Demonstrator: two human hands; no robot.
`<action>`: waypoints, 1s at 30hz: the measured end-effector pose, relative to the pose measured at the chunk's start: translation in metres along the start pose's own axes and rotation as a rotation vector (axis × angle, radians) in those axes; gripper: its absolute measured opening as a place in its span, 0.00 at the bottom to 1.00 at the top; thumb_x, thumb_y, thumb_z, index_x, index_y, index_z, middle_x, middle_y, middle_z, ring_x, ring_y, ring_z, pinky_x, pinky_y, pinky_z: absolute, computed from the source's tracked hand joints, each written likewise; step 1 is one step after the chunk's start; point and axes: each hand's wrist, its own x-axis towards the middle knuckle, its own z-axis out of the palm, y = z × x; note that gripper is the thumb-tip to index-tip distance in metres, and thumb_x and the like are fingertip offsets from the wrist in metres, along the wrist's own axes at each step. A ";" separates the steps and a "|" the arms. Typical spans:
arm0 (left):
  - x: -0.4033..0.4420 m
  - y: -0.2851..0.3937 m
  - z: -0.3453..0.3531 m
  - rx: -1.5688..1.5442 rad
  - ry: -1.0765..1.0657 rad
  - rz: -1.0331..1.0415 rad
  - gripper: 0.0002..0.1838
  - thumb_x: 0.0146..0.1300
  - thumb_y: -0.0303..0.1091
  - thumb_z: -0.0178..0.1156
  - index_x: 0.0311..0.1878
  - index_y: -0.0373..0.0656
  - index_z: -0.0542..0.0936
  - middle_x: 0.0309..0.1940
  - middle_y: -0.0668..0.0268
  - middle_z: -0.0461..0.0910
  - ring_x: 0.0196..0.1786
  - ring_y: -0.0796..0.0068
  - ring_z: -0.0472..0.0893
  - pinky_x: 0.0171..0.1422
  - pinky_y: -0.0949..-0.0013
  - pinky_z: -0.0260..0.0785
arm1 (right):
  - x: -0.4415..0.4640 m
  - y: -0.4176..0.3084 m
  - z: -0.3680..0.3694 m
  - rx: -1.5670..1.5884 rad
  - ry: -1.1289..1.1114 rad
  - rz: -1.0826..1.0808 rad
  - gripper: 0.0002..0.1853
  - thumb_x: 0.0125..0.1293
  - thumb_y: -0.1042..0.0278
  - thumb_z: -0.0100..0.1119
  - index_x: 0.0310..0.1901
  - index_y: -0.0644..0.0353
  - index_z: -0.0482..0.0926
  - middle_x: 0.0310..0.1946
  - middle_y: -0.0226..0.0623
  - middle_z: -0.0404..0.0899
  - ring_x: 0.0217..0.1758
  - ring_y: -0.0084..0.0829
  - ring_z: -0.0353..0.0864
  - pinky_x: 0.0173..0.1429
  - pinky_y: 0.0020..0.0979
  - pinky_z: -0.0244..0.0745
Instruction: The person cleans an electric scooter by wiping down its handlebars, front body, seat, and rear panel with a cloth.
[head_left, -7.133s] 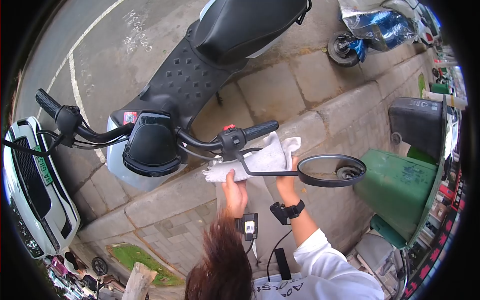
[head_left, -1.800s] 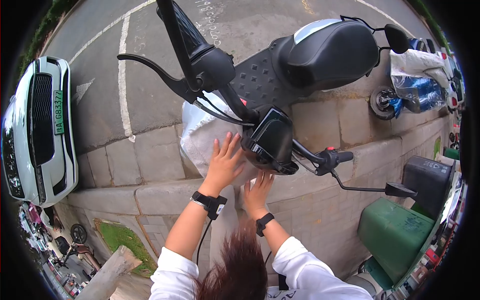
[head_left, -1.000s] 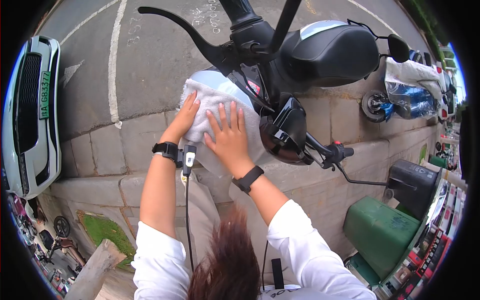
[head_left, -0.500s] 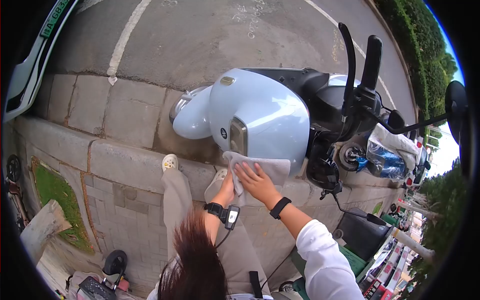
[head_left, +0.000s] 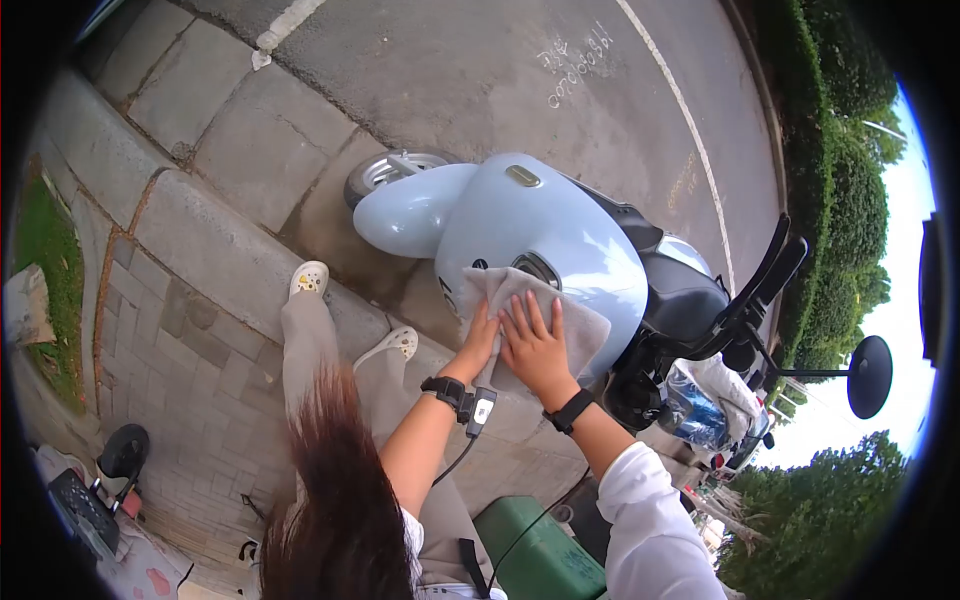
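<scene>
A light blue scooter [head_left: 590, 255] stands at the kerb, its rounded front panel facing me. A grey cloth [head_left: 583, 335] lies against the lower part of that panel, beside the dark-framed oval piece. My right hand [head_left: 537, 345] lies on the cloth with its fingers spread. At the cloth's left part is my left hand [head_left: 478, 345], its fingers upward and close together, the cloth between it and the panel. The front wheel [head_left: 395, 170] is to the left, partly behind the blue fender [head_left: 410, 210].
Black handlebars [head_left: 765, 285] and a round mirror [head_left: 870, 377] stick out to the right. A green bin [head_left: 540, 550] is at the bottom. The kerb [head_left: 215, 240] runs diagonally past my shoes. Another covered scooter [head_left: 705, 400] stands behind.
The view has moved round from the handlebars to the scooter's front. Both hands have stayed with the cloth, which now lies flatter, next to the oval piece on the panel.
</scene>
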 end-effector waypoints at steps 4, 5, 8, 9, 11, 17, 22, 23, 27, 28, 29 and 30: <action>-0.072 -0.037 0.017 -0.342 0.031 -0.217 0.29 0.63 0.39 0.37 0.65 0.38 0.48 0.64 0.55 0.49 0.65 0.63 0.52 0.67 0.67 0.45 | -0.047 -0.011 0.019 -0.042 -0.176 -0.275 0.26 0.50 0.57 0.55 0.54 0.49 0.69 0.58 0.32 0.63 0.66 0.33 0.54 0.66 0.47 0.43; -0.081 -0.042 0.021 -0.303 -0.020 -0.221 0.30 0.63 0.40 0.37 0.65 0.37 0.46 0.65 0.55 0.47 0.66 0.63 0.51 0.67 0.67 0.45 | -0.053 -0.005 0.020 -0.102 -0.132 -0.355 0.27 0.50 0.56 0.55 0.55 0.47 0.68 0.59 0.30 0.62 0.66 0.32 0.54 0.66 0.46 0.44; -0.073 -0.014 0.034 -0.340 0.171 -0.188 0.32 0.62 0.41 0.37 0.65 0.35 0.44 0.65 0.50 0.46 0.67 0.58 0.50 0.68 0.65 0.42 | -0.053 0.016 0.003 -0.095 -0.179 -0.401 0.29 0.49 0.53 0.56 0.56 0.43 0.67 0.60 0.28 0.61 0.66 0.31 0.53 0.66 0.48 0.43; -0.058 -0.033 0.032 0.016 0.206 -0.019 0.32 0.61 0.42 0.40 0.66 0.38 0.45 0.64 0.45 0.44 0.67 0.47 0.46 0.68 0.58 0.39 | -0.046 0.022 -0.006 -0.062 -0.118 -0.306 0.29 0.49 0.52 0.56 0.56 0.43 0.66 0.59 0.28 0.61 0.66 0.32 0.53 0.66 0.50 0.42; -0.033 -0.010 0.033 0.343 0.180 0.063 0.34 0.59 0.44 0.44 0.66 0.46 0.46 0.64 0.43 0.43 0.65 0.38 0.42 0.67 0.50 0.37 | -0.026 0.035 -0.017 -0.009 -0.032 -0.163 0.30 0.49 0.52 0.55 0.57 0.46 0.66 0.59 0.32 0.61 0.66 0.36 0.52 0.64 0.57 0.37; 0.038 0.058 0.036 0.552 0.037 0.027 0.35 0.58 0.56 0.44 0.66 0.56 0.47 0.64 0.45 0.44 0.66 0.38 0.40 0.65 0.45 0.36 | 0.039 0.054 -0.035 0.131 0.023 0.345 0.27 0.49 0.57 0.54 0.54 0.53 0.68 0.56 0.45 0.63 0.64 0.41 0.55 0.62 0.59 0.39; 0.072 0.000 0.015 0.329 -0.056 0.135 0.32 0.61 0.56 0.39 0.66 0.58 0.48 0.66 0.50 0.43 0.66 0.39 0.40 0.65 0.44 0.35 | 0.082 0.045 -0.041 0.113 -0.207 0.323 0.26 0.49 0.54 0.54 0.51 0.55 0.71 0.54 0.45 0.66 0.63 0.42 0.58 0.61 0.59 0.43; 0.070 -0.011 0.012 0.278 -0.048 0.198 0.31 0.63 0.52 0.39 0.66 0.53 0.49 0.66 0.50 0.42 0.67 0.40 0.39 0.66 0.47 0.35 | 0.085 0.040 -0.040 0.095 -0.271 0.263 0.25 0.50 0.53 0.54 0.50 0.55 0.72 0.53 0.45 0.66 0.62 0.43 0.58 0.61 0.59 0.44; 0.044 -0.044 0.010 0.262 0.027 0.205 0.28 0.64 0.45 0.38 0.66 0.46 0.49 0.66 0.50 0.43 0.67 0.42 0.39 0.68 0.52 0.35 | 0.077 0.014 -0.019 -0.236 -0.242 0.009 0.22 0.50 0.56 0.53 0.49 0.52 0.74 0.54 0.45 0.66 0.63 0.42 0.58 0.63 0.55 0.45; 0.034 -0.056 0.012 0.157 0.062 0.193 0.28 0.63 0.41 0.37 0.65 0.43 0.49 0.66 0.50 0.44 0.67 0.45 0.41 0.69 0.56 0.35 | 0.064 0.005 -0.012 -0.233 -0.241 0.008 0.22 0.50 0.56 0.53 0.49 0.52 0.74 0.54 0.45 0.66 0.63 0.42 0.58 0.63 0.55 0.45; 0.022 -0.064 0.012 0.054 0.097 0.184 0.27 0.63 0.37 0.37 0.65 0.40 0.49 0.65 0.50 0.45 0.68 0.48 0.43 0.69 0.60 0.36 | 0.049 -0.005 -0.006 -0.251 -0.265 -0.087 0.22 0.50 0.56 0.53 0.49 0.52 0.74 0.54 0.45 0.66 0.63 0.42 0.57 0.64 0.55 0.44; 0.000 -0.062 0.009 -0.023 0.064 0.056 0.28 0.62 0.34 0.36 0.65 0.39 0.49 0.65 0.50 0.46 0.68 0.52 0.44 0.69 0.63 0.37 | 0.033 -0.013 -0.001 -0.270 -0.288 -0.184 0.23 0.50 0.57 0.53 0.49 0.51 0.74 0.55 0.45 0.66 0.64 0.42 0.56 0.65 0.54 0.42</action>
